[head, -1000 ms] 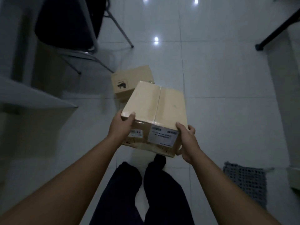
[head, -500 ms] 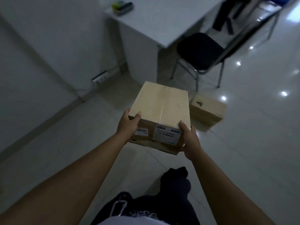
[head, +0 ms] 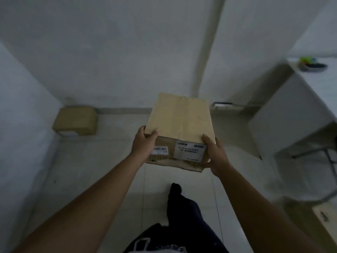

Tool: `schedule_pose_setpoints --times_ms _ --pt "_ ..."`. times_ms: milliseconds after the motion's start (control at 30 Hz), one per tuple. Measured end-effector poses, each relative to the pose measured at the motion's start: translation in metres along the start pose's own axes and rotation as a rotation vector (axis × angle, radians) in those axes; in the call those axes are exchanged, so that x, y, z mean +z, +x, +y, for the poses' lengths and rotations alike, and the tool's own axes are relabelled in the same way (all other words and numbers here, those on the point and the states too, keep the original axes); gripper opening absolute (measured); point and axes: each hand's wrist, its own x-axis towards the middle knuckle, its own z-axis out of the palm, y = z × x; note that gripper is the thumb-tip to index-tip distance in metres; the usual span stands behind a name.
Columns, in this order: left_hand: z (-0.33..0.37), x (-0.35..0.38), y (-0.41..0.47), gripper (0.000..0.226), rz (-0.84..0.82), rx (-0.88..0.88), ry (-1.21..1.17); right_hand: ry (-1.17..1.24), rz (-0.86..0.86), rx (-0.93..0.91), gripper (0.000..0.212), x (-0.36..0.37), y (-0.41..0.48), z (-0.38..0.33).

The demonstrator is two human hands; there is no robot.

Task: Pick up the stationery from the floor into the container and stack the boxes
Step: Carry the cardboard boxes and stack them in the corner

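A taped brown cardboard box (head: 179, 121) with white labels on its near side is held in the air in front of me. My left hand (head: 144, 143) grips its near left corner, thumb on top. My right hand (head: 218, 157) grips the near right corner, thumb on top and fingers underneath. A second cardboard box (head: 76, 120) lies on the floor in the left corner against the wall. The edge of a third box (head: 326, 218) shows at the lower right. A dark container (head: 312, 65) with coloured stationery sits on the white desk.
A white desk (head: 291, 117) stands at the right, with a chair's metal legs (head: 330, 161) beneath it. White walls close the corner ahead. A wall socket (head: 223, 105) sits low on the wall. My dark-trousered leg (head: 180, 207) steps forward on the tiled floor.
I have turned left with the box still held in both hands. The desk and chair slid to the right edge, and the corner with another box came into view.
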Motion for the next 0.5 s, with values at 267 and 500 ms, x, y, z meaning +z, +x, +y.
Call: schedule_pose_setpoints --times_ms 267,500 --pt "-0.037 -0.128 0.094 0.045 0.337 -0.239 -0.111 -0.27 -0.253 -0.048 0.056 0.182 0.083 -0.036" --pt "-0.073 -0.221 0.17 0.036 0.479 -0.485 -0.331 -0.484 -0.477 -0.049 0.053 0.336 0.152 -0.059"
